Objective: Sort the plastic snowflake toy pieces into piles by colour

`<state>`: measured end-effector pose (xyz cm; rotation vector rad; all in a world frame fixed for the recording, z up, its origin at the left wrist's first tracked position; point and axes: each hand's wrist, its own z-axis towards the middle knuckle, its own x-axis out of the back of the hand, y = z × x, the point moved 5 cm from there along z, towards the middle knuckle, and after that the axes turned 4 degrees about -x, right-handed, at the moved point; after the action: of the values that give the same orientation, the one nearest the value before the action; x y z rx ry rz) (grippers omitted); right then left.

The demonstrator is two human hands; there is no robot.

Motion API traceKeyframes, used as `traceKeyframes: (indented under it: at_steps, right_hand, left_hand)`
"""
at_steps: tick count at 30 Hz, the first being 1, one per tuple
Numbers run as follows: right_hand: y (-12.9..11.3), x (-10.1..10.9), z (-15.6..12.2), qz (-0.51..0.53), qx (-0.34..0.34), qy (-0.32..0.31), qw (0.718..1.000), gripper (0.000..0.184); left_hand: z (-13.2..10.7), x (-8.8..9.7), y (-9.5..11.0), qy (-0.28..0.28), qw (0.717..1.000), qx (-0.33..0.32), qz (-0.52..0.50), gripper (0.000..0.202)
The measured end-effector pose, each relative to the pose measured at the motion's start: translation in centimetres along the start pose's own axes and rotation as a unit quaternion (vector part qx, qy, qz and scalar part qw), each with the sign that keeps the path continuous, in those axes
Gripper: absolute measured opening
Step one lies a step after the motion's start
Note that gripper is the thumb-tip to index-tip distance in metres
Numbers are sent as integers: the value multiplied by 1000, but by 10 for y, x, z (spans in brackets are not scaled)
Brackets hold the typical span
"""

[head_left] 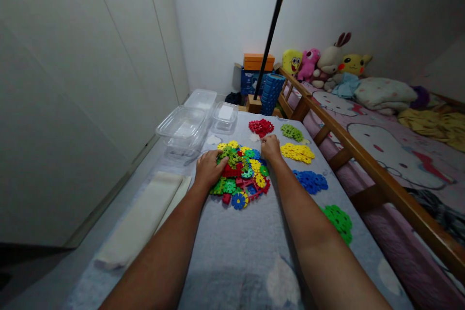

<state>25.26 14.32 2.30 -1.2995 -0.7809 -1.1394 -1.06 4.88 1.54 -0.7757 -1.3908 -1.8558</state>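
Note:
A mixed heap of plastic snowflake building discs (249, 181) in red, yellow, blue and green lies mid-table. My left hand (211, 168) rests against the heap's left side, thumb apart from the fingers, touching light green discs. Just beyond the heap's right edge, my right hand (271, 147) is closed with fingers curled down; anything inside it is hidden. Sorted piles line the right side: red discs (261, 127), light green discs (291, 132), yellow discs (298, 153), blue discs (311, 181) and green discs (338, 223). My right forearm partly covers the blue and green piles.
Clear plastic containers (181, 123) stand at the table's far left, with a smaller lidded box (225, 112) beside them. A folded cream cloth (145, 218) lies at left. A wooden bed rail (337, 135) runs along the right. Behind the table rises a black pole (272, 29).

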Motion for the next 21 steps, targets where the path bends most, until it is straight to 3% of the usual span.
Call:
traceKeyframes:
  at_steps: [4, 11, 21]
  right_hand:
    - [1, 3, 16, 14, 9, 43, 999, 39]
    - [0, 3, 32, 28, 38, 26, 999, 43]
    - [-9, 29, -9, 68, 8, -1, 998, 41]
  left_hand:
    - [0, 1, 1, -3, 1000, 1, -1, 36]
    - [-1, 2, 1, 0, 1000, 3, 3, 35]
    - [-1, 0, -1, 2, 1000, 2, -2, 35]
